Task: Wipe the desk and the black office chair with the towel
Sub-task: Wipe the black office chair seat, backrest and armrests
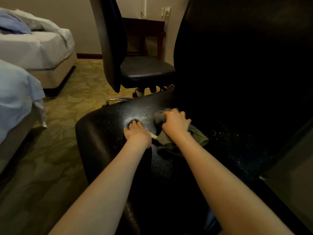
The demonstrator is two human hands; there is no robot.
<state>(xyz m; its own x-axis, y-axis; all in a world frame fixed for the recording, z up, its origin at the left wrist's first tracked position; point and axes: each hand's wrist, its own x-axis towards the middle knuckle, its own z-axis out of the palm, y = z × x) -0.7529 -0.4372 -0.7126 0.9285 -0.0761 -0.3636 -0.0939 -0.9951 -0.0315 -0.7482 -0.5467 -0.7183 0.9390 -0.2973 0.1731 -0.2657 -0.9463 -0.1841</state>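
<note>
A black office chair fills the lower right; its glossy seat lies under both my arms and its tall backrest rises on the right. My right hand grips a bunched grey-green towel against the middle of the seat, near the backrest. Just left of it, my left hand rests on the seat with its fingers flat and pointing away from me. Part of the towel is hidden under my right hand.
A second black office chair stands just beyond, with a dark wooden desk behind it at the wall. Two beds with white sheets line the left side. Patterned carpet lies between the beds and the chairs.
</note>
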